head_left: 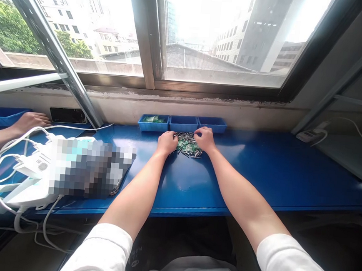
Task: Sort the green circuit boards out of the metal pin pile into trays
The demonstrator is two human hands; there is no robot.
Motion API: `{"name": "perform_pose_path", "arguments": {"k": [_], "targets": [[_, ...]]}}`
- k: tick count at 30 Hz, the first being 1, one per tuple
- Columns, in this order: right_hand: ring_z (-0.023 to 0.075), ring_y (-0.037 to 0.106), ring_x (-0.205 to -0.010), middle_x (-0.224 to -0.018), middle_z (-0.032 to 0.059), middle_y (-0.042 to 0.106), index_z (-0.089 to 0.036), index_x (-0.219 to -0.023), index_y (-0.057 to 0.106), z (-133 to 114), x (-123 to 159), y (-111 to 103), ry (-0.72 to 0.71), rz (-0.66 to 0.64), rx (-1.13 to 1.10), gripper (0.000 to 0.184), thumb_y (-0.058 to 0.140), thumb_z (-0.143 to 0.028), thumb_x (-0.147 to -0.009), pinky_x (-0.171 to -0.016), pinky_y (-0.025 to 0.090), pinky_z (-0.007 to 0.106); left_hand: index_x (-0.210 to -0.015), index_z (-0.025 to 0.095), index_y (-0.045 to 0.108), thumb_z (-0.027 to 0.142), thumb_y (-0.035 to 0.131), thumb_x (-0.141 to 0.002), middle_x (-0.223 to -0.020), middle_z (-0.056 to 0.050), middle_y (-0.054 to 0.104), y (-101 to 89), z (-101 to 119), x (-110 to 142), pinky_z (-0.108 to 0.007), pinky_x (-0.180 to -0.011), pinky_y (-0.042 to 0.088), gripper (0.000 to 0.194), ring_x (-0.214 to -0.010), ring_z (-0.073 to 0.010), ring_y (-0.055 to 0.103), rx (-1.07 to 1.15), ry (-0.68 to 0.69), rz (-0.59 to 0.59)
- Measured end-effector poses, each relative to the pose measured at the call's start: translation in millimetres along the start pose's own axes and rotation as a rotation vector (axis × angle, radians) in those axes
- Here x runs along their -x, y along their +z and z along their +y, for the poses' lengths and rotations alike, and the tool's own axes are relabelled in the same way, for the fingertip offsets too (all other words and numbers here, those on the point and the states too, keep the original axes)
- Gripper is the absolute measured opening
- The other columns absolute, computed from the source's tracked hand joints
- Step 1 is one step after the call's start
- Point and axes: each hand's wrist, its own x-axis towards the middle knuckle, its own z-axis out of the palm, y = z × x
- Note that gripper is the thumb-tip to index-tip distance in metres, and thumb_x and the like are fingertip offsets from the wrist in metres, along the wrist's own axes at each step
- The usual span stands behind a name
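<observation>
While the left hand (167,142) and right hand (205,138) curl inward, finger gap and grasp unclear, the slim pieces (185,137) look light, stiff, best pinched midway.

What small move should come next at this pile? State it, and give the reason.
Probably pinch up one green packet with the left hand: it is beside the mixed metal pieces and packets, and similar green packets lie in the blue bin just behind.

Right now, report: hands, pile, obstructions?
Left hand at left edge of pile, right hand at upper right, grips unclear. Pile loose on blue table, bins behind. Nothing between hands and pile.
</observation>
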Motion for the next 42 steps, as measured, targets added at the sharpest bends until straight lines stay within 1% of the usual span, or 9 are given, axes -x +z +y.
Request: {"name": "perform_pose_path", "arguments": {"k": [5,8,12,15,20,25,33,39,42], "targets": [[0.0178,0.054,-0.078,-0.073,0.0013,0.063,-0.018,-0.068,0.066,-12.8,6.1,-0.3,-0.129,-0.195,-0.103,0.007,0.061,-0.018,-0.073,-0.073,0.042,0.027,-0.113,0.015,0.065,0.031,0.042,-0.085,-0.12,-0.012,0.063,3.1,-4.3,0.1,-0.033,-0.098,0.042,0.039,-0.115,-0.0257,0.055,-0.009,-0.021,-0.052],[0.0162,0.053,-0.075,-0.068,-0.0002,0.062,-0.018,-0.064,0.065,-16.0,7.3,-1.9,-0.188,-0.323,-0.107,0.006,0.067,-0.021,-0.069,-0.068,0.039,0.024,-0.115,0.016,0.063,0.034,0.042,-0.085,-0.121,-0.012,0.063,3.7,-5.0,-0.3,-0.035,-0.098,0.042,0.04,-0.115,-0.0269,0.055,0.003,-0.043,-0.089],[0.0166,0.052,-0.075,-0.068,0.0008,0.06,-0.017,-0.06,0.065,-16.4,6.5,-1.1,-0.206,-0.381,-0.018,0.01,0.07,-0.021,-0.068,-0.067,0.038,0.024,-0.116,0.016,0.062,0.035,0.044,-0.085,-0.122,-0.013,0.062,4.8,-6.3,-1.5,-0.037,-0.098,0.042,0.041,-0.116,-0.0281,0.055,0.017,-0.057,-0.106],[0.0172,0.052,-0.077,-0.072,0.002,0.061,-0.016,-0.062,0.065,-17.4,6.1,-1.3,-0.211,-0.403,0.001,0.013,0.068,-0.022,-0.073,-0.068,0.038,0.025,-0.114,0.016,0.063,0.033,0.046,-0.084,-0.121,-0.013,0.062,5.5,-6.8,-2.3,-0.038,-0.1,0.042,0.039,-0.116,-0.0283,0.054,0.03,-0.036,-0.084],[0.0179,0.054,-0.081,-0.078,0.0033,0.063,-0.017,-0.074,0.064,-20.3,5.5,-3.7,-0.167,-0.312,-0.056,0.014,0.059,-0.023,-0.085,-0.07,0.038,0.026,-0.107,0.019,0.066,0.03,0.051,-0.084,-0.114,-0.008,0.065,2.2,0.8,-0.3,-0.034,-0.099,0.044,0.031,-0.11,-0.0231,0.058,0.177,0.127,0.099],[0.0156,0.055,-0.072,-0.077,0.0008,0.063,-0.018,-0.086,0.062,-17.9,5.1,-1.8,-0.104,-0.254,-0.129,0.014,0.051,-0.024,-0.092,-0.066,0.037,0.025,-0.107,0.02,0.066,0.025,0.054,-0.083,-0.105,-0.005,0.068,-0.5,8.7,3.4,-0.03,-0.095,0.047,0.027,-0.101,-0.0185,0.061,0.308,0.346,0.095],[0.0142,0.055,-0.065,-0.07,0.0014,0.063,-0.018,-0.071,0.059,-17.6,5.7,0.3,-0.084,-0.201,-0.147,0.037,0.041,-0.035,-0.098,-0.063,0.036,0.024,-0.088,0.02,0.068,0.025,0.054,-0.084,-0.088,-0.003,0.068,-0.1,7.5,3.0,-0.028,-0.083,0.049,0.016,-0.085,-0.0171,0.062,0.265,0.33,0.077],[0.0147,0.053,-0.058,-0.058,0.0022,0.058,-0.018,-0.054,0.052,-20.8,4.1,0.2,-0.081,-0.185,-0.093,0.052,0.038,-0.043,-0.098,-0.06,0.034,0.025,-0.096,0.021,0.069,0.028,0.049,-0.087,-0.097,-0.005,0.068,-4.8,13.7,6.0,-0.028,-0.088,0.048,0.023,-0.093,-0.0179,0.062,0.21,0.237,0.018],[0.0147,0.053,-0.058,-0.057,0.0025,0.058,-0.018,-0.054,0.052,-20.8,4.6,0.9,-0.078,-0.178,-0.095,0.054,0.037,-0.045,-0.097,-0.059,0.034,0.026,-0.101,0.021,0.068,0.027,0.05,-0.087,-0.099,-0.005,0.068,-4.8,14.0,6.4,-0.027,-0.088,0.048,0.023,-0.093,-0.0171,0.062,0.244,0.263,0.018]]}}
